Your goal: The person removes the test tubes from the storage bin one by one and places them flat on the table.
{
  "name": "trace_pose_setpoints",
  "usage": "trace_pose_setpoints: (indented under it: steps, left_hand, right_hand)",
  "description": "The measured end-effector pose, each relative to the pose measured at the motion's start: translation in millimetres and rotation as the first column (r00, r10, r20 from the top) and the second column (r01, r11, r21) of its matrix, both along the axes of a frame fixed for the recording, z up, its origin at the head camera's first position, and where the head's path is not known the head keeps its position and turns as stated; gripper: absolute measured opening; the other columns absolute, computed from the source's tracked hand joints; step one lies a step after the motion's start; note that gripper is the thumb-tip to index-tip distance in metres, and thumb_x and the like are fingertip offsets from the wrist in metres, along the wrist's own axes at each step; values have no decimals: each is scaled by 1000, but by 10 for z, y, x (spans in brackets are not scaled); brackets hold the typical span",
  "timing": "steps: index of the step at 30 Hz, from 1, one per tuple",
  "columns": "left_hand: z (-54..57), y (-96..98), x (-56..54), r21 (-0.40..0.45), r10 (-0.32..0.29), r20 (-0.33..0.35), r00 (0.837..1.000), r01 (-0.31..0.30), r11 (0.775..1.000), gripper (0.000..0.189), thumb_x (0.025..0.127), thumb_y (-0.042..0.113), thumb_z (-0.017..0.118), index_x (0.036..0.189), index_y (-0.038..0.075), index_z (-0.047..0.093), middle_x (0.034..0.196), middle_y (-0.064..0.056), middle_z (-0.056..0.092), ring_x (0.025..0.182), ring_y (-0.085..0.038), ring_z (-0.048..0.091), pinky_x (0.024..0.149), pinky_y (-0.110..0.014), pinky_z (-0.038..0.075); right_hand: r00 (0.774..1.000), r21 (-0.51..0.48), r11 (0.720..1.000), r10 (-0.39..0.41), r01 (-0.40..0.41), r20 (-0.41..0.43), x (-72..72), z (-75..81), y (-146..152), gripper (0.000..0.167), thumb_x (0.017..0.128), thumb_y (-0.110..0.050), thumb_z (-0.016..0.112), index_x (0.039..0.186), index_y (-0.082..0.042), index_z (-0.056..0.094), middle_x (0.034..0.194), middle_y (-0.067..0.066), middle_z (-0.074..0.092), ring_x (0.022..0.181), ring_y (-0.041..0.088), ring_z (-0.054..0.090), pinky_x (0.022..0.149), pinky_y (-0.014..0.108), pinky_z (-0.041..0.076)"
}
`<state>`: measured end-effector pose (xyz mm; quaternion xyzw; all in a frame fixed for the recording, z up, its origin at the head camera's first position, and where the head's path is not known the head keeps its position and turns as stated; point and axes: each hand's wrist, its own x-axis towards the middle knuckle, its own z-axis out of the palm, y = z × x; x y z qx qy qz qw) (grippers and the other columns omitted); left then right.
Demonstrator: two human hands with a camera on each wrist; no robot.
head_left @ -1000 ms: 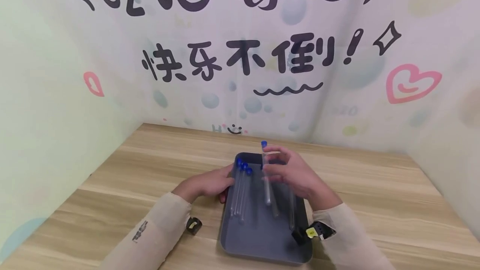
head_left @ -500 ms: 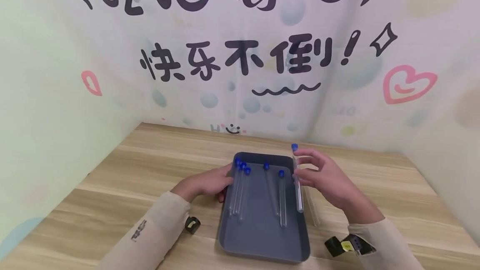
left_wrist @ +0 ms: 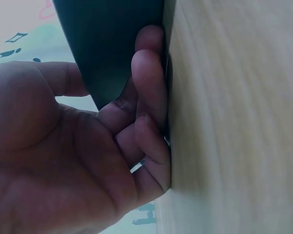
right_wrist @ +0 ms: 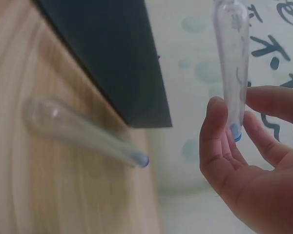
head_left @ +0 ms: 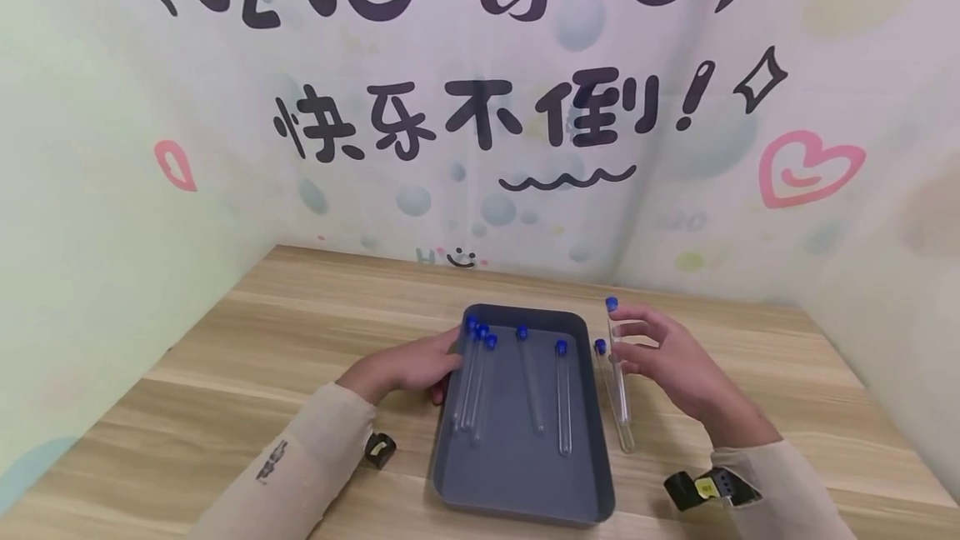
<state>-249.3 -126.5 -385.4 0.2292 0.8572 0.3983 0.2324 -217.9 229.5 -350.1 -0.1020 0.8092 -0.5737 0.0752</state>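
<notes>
My right hand (head_left: 667, 361) pinches a clear test tube (right_wrist: 233, 58) with a blue cap between thumb and fingers. The tube hangs nearly upright, cap end up, to the right of a dark grey tray (head_left: 517, 482). Beneath it in the head view, another blue-capped test tube (head_left: 607, 380) lies on the table by the tray's right wall. My left hand (head_left: 422, 363) grips the tray's left side; the left wrist view shows curled fingers (left_wrist: 149, 78) at its lower edge. Inside the tray lie several more capped tubes, with one test tube (head_left: 564, 407) towards the right.
The tray stands on a wood-grain table (head_left: 300, 340). A white printed cloth (head_left: 480, 215) with black characters hangs behind the table's back edge. Pale walls close in on both sides. Dark wrist straps sit on both sleeves.
My right hand has carried the held test tube from above the tray to the right, past its right wall, over the tube on the table. My left hand stays on the tray.
</notes>
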Motion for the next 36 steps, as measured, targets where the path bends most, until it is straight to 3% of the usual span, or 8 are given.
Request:
trace_pose_setpoints:
  steps: [16, 24, 36]
  left_hand:
    - [15, -6, -7, -2, 7, 3, 1000, -7, 1000, 58, 104, 14, 37, 159, 17, 19, 79, -8, 62, 56, -19, 60, 57, -32, 53]
    - [-18, -15, -7, 17, -2, 15, 1000, 1, 1000, 57, 104, 13, 37, 158, 16, 20, 75, -7, 60, 55, -19, 59, 55, -32, 52]
    - [-9, -10, -12, 11, 0, 11, 1000, 0, 1000, 53, 104, 14, 37, 156, 16, 24, 74, -6, 59, 55, -19, 59, 55, -32, 52]
  right_hand:
    - [999, 97, 995, -37, 36, 14, -81, -155, 148, 54, 95, -4, 63, 143, 3, 40, 139, 34, 46, 95, 20, 67, 81, 30, 60]
    - [999, 165, 986, -6, 0, 34, -88, -249, 168, 54, 93, 1, 63, 142, 6, 42, 135, 35, 48, 90, 21, 65, 77, 33, 59]
    - [996, 262, 965, -25, 1, 88, -146, -359, 185, 47, 93, -4, 65, 136, 1, 48, 126, 29, 55, 91, 22, 65, 78, 37, 60]
